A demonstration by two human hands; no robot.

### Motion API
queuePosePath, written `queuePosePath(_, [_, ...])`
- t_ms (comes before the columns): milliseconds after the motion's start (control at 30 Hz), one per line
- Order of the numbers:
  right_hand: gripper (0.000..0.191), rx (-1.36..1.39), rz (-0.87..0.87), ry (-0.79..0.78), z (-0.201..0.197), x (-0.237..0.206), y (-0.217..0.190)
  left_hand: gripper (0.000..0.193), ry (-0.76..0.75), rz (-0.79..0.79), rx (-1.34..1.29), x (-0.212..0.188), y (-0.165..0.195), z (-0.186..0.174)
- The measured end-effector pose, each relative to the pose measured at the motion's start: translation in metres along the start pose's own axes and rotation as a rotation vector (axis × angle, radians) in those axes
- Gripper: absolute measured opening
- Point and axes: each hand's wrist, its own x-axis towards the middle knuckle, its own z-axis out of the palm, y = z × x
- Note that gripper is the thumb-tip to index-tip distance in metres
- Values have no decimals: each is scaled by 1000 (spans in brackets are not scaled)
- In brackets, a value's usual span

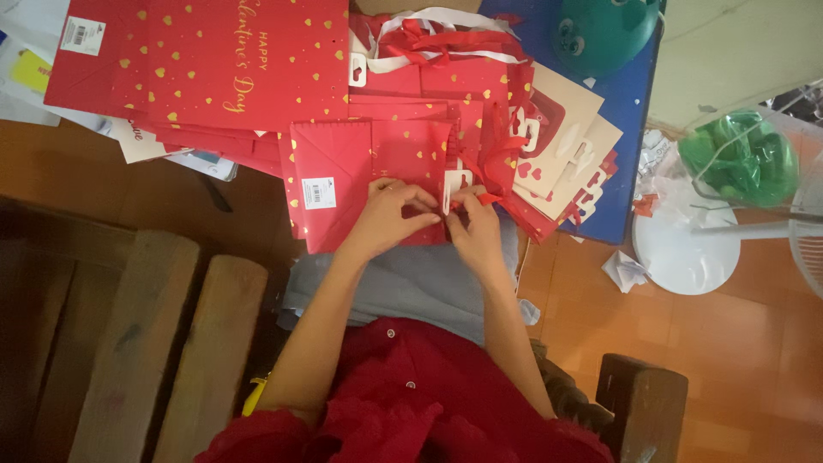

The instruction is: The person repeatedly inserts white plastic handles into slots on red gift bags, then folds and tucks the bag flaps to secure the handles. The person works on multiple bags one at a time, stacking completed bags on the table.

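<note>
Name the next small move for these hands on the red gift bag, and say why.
Probably pull the red ribbon through the white tag: both the left hand and the right hand pinch there at the folded red gift bag, and the ribbon end looks loose.
</note>
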Motion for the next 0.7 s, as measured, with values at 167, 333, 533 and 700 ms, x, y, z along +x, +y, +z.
queuePosePath(167, [21,9,28,-3,1,0,1,17,0,17,-4,1,-3,0])
queuePosePath(333, [19,31,67,0,2,-1,1,12,19,34,-1,0,-4,1])
queuePosePath(533, [15,41,90,-17,3,0,1,9,11,47,30,3,-9,2])
queuePosePath(700, [21,71,35,13,4,-3,5,12,7,22,28,4,-10,2])
